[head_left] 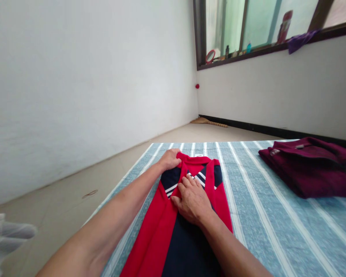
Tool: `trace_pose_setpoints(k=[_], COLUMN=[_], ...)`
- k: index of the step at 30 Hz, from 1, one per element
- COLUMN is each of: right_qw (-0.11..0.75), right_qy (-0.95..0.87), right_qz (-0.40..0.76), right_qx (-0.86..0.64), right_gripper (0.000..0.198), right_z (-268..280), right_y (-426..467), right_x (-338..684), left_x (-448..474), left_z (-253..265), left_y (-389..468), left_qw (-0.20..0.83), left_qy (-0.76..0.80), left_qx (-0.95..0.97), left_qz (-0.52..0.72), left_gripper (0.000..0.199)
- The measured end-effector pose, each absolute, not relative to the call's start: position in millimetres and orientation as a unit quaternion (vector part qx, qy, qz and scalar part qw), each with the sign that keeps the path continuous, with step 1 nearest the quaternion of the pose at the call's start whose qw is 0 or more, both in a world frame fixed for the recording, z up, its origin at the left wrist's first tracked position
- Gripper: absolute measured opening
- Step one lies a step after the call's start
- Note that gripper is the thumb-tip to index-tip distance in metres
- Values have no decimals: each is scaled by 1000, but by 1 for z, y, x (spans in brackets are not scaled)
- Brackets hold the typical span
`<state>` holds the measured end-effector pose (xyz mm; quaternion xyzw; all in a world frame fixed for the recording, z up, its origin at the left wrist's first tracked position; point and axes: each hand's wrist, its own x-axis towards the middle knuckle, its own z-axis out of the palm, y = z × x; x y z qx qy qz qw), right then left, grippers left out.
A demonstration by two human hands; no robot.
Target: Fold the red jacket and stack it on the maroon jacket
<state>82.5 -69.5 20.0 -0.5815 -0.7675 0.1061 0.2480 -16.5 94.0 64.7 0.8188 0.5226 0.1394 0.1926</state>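
A red and navy shirt with white stripes lies lengthwise on a blue-and-white striped sheet. My left hand grips the shirt's far left corner near the collar, fingers closed on the red cloth. My right hand rests flat on the middle of the shirt, fingers spread and pressing the fabric down just below the striped chest part.
A folded maroon garment lies on the sheet at the right. A white wall runs along the left, with bare floor beside the sheet. A window sill with bottles and a purple cloth is at the upper right. White fabric shows at the lower left.
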Motion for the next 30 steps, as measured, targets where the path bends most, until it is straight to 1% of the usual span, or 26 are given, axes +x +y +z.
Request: trace_pose_setpoints(k=[4,6,8,12,14,16,22,26,30], right_qw=[254,262,269,260,249,241,244,255,251], right_qy=[-766,-765,-768,-781,-786,-790,-792,-787,-785], right_qz=[106,101,91,72,66,62,58,57,57], right_qx=[-582,-580,-574,-563,-562,-560,-556,-559,-563], right_gripper=[45,46,45,44,45,45,44,43,38], right_z=[17,15,13,9,9,9,6,7,11], right_y=[-69,-70,-71,-72,-72,-73,-74,-74,-75], right_x=[81,81,80,78,78,77,76,76,76], left_x=[-23,-28,-33,-44,-49,-52,-51,-51,-51], left_z=[56,49,41,28,23,20,20,26,28], left_y=[43,18,-1,-19,-22,-26,-30,-25,-21], left_qw=[92,65,48,-12,-49,-72,-98,-95,-90], left_qy=[478,446,421,334,285,274,282,263,247], left_qx=[852,871,884,906,912,909,904,911,925], left_qz=[190,194,197,258,290,304,306,304,273], left_gripper=[25,20,20,31,33,33,32,28,25])
